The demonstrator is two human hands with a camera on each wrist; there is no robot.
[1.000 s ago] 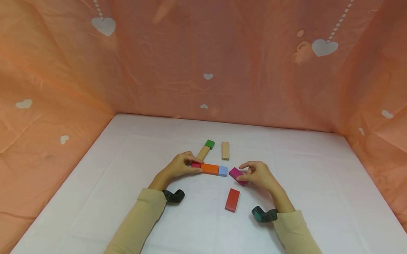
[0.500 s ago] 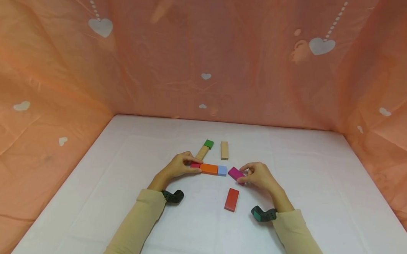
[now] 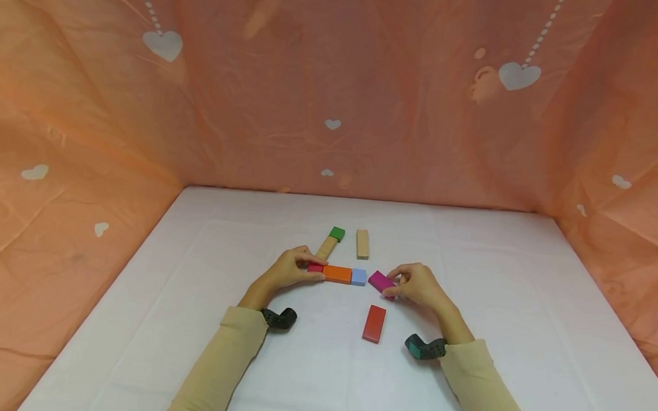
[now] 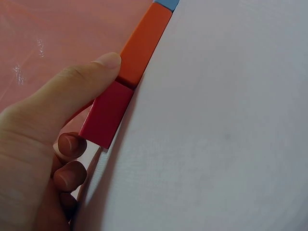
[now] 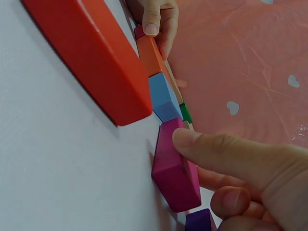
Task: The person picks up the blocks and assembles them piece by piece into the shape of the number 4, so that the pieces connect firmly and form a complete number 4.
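Observation:
My left hand holds a crimson block between thumb and index finger, at the left end of a row. Against it lies an orange block, then a light blue block. The left thumb tip reaches the orange block's edge in the left wrist view. To the right of the row, my right hand pinches a magenta block, which sits at a slant, slightly apart from the light blue one. A red block lies nearer, below the gap between the hands.
Behind the row lie a plain wooden block with a green block at its far end, and another plain wooden block. A dark purple block shows beside the right fingers. An orange curtain encloses the white table.
The right index finger has closed down onto the magenta block, which has barely moved. The left hand and the row stay put. The head view has shifted slightly.

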